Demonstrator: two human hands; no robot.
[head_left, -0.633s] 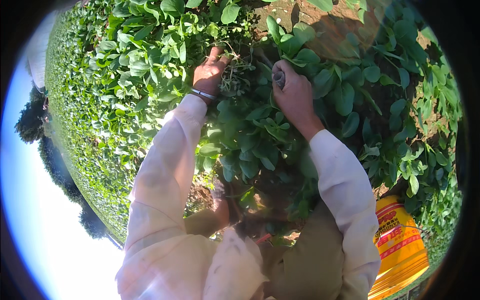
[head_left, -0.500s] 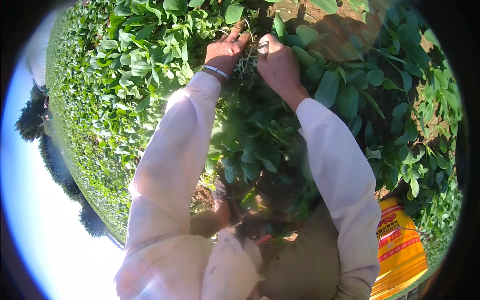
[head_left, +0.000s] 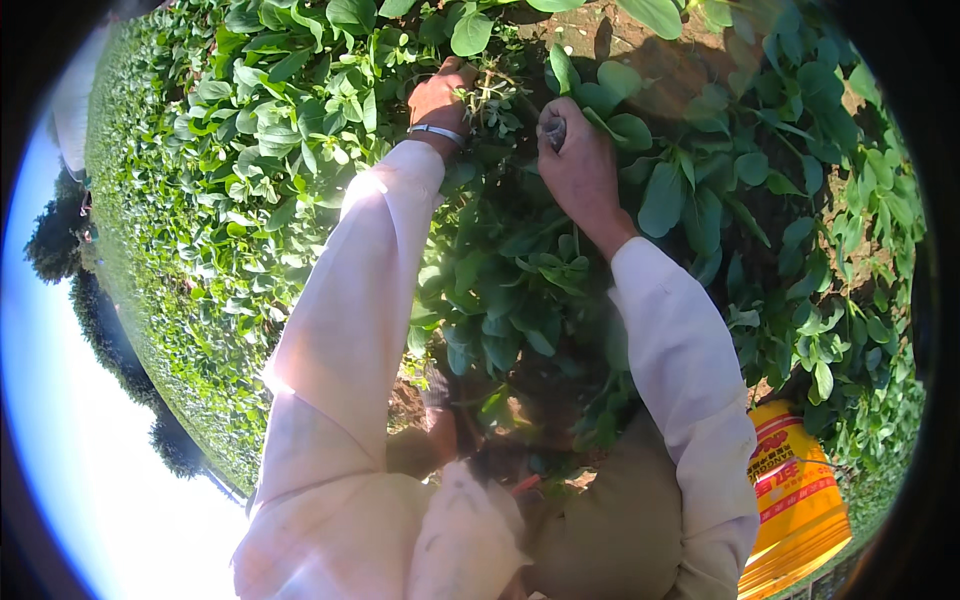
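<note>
My left hand (head_left: pixel 440 103) is at the top of the plant bed, back up, with a white band on its wrist. Its fingers are curled, partly hidden, around a thin-stemmed weed (head_left: pixel 490 98), whose pale stems and small leaves stick out to the right. A little to the right and nearer, my right hand (head_left: pixel 584 170) is closed in a fist around a tool handle (head_left: pixel 553 131). Only the grey rounded end of that handle shows; the tool's working part is hidden. Broad-leaved green plants (head_left: pixel 662 198) stand close beside my right hand.
Dense leafy greens (head_left: pixel 270 130) cover the ground to the left. Brown soil (head_left: pixel 615 45) shows at the top. A yellow bucket (head_left: pixel 800 505) with red print stands at the lower right. My knee (head_left: pixel 610 520) is below, and dark trees (head_left: pixel 110 320) line the left edge.
My right hand has drawn away from the left, rightward and nearer, with the tool handle in it. My left fingers have curled, and the weed now sticks out beside them.
</note>
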